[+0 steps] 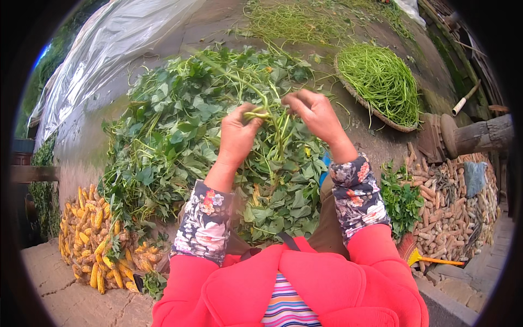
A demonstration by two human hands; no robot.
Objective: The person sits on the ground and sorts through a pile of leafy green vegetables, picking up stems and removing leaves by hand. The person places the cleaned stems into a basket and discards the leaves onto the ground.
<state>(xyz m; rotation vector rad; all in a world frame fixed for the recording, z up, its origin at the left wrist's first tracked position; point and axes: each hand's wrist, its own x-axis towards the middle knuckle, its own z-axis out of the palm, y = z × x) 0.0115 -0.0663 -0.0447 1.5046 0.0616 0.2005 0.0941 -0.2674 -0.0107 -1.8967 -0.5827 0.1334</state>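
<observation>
My left hand (pixel 238 133) grips a green vine (pixel 263 102), its stem bent in a loop between thumb and fingers. One end of the vine stretches up and away, blurred; leafy stems hang below the grip. My right hand (pixel 314 116) is just to the right of the vine, fingers curled and thumb close to them. Whether a thin stem lies between those fingertips cannot be made out. Under both hands spreads a large heap of leafy green vines (pixel 171 122), reaching down between my knees.
A round woven basket (pixel 355 94) heaped with green stalks (pixel 380 81) stands at upper right. Yellow corn cobs (pixel 98 245) lie at lower left, bare cobs (pixel 441 208) at right by a yellow-handled broom (pixel 435 259). Plastic sheeting (pixel 110 53) covers the upper left. More stalks (pixel 294 22) lie beyond.
</observation>
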